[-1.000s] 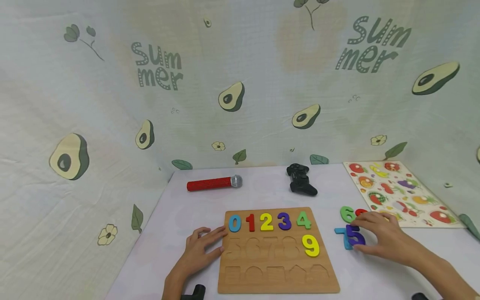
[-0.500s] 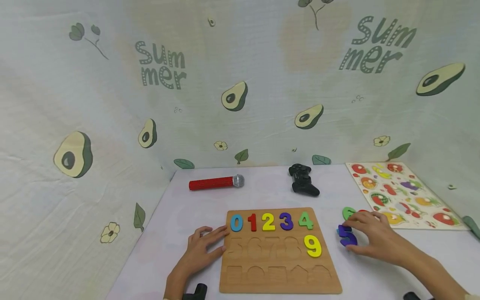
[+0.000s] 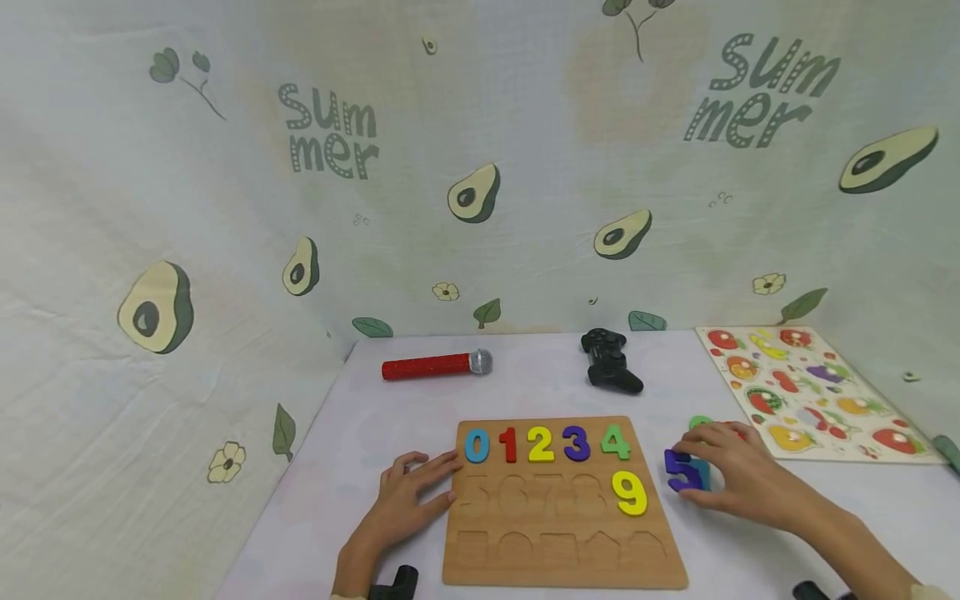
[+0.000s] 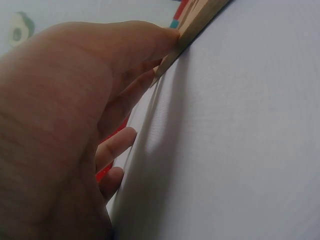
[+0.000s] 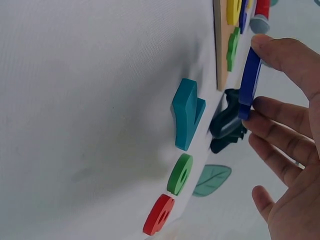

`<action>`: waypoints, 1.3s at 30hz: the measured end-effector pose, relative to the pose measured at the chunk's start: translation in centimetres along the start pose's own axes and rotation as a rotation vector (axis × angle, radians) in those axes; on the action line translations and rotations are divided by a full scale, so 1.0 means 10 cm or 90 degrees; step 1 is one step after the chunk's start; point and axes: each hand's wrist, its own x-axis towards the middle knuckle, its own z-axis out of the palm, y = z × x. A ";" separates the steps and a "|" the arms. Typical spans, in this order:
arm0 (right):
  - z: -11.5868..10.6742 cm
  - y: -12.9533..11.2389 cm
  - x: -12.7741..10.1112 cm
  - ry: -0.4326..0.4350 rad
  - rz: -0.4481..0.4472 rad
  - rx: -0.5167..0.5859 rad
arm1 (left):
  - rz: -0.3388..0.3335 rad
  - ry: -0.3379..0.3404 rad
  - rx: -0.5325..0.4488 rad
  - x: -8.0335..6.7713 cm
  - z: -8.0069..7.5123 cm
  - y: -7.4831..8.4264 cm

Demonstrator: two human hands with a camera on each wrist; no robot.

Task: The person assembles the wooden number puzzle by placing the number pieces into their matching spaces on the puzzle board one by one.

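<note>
My right hand [image 3: 738, 477] had the purple 5 [image 3: 681, 471] pinched between thumb and fingers, lifted off the table [image 3: 540, 392] just right of the wooden number board [image 3: 562, 558], lower right of centre in the head view. My left hand [image 3: 405, 500] lay flat with straight fingers against the board's left edge, gripping nothing. On the right wrist view the teal 7 [image 5: 187, 114], green 6 [image 5: 179, 174] and a red number [image 5: 159, 215] sat on the table right next to the 5. The board had 0 to 4 in its top row plus a yellow 9 [image 3: 630, 492] below. Further up the frame were a black gamepad [image 3: 610, 361] and a red microphone [image 3: 435, 366], with a fruit puzzle [image 3: 813, 392] off at the right edge.
</note>
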 end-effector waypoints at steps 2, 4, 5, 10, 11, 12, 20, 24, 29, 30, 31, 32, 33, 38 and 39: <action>0.00 -0.02 0.02 -0.002 -0.004 -0.002 | -0.001 0.002 -0.003 0.00 0.00 0.00; 0.01 -0.04 0.03 -0.008 -0.003 0.002 | -0.007 -0.001 -0.005 -0.01 0.00 0.00; 0.01 -0.05 0.04 -0.010 -0.002 0.003 | -0.008 -0.001 -0.004 0.00 0.00 0.01; 0.01 -0.08 0.06 -0.022 -0.002 0.006 | -0.003 -0.002 -0.009 0.00 -0.02 0.02; 0.01 -0.09 0.07 -0.022 -0.004 0.006 | -0.003 -0.003 -0.009 0.00 -0.02 0.03; 0.01 -0.09 0.07 -0.022 -0.006 0.005 | -0.003 -0.002 -0.012 0.00 -0.03 0.03; 0.04 -0.14 0.11 -0.015 -0.023 0.010 | -0.007 -0.002 -0.001 0.01 -0.04 0.05; 0.05 -0.18 0.13 -0.017 -0.024 0.015 | -0.011 0.000 -0.005 0.01 -0.03 0.07; 0.06 -0.21 0.14 -0.014 -0.027 0.016 | -0.006 0.008 -0.007 0.00 -0.04 0.07; 0.07 -0.22 0.14 -0.013 -0.028 0.016 | -0.004 0.010 -0.005 0.00 -0.04 0.07; 0.07 -0.22 0.15 -0.012 -0.029 0.015 | -0.003 0.010 -0.006 0.01 -0.04 0.07; 0.08 -0.23 0.15 -0.012 -0.030 0.015 | -0.002 0.010 -0.006 0.01 -0.04 0.07; 0.08 -0.23 0.15 -0.010 -0.032 0.014 | -0.001 0.011 -0.006 0.01 -0.04 0.06; 0.10 -0.26 0.17 -0.014 -0.035 0.010 | 0.002 0.010 -0.007 0.01 -0.04 0.06; 0.10 -0.27 0.18 -0.015 -0.034 0.009 | 0.003 0.011 -0.007 0.00 -0.04 0.06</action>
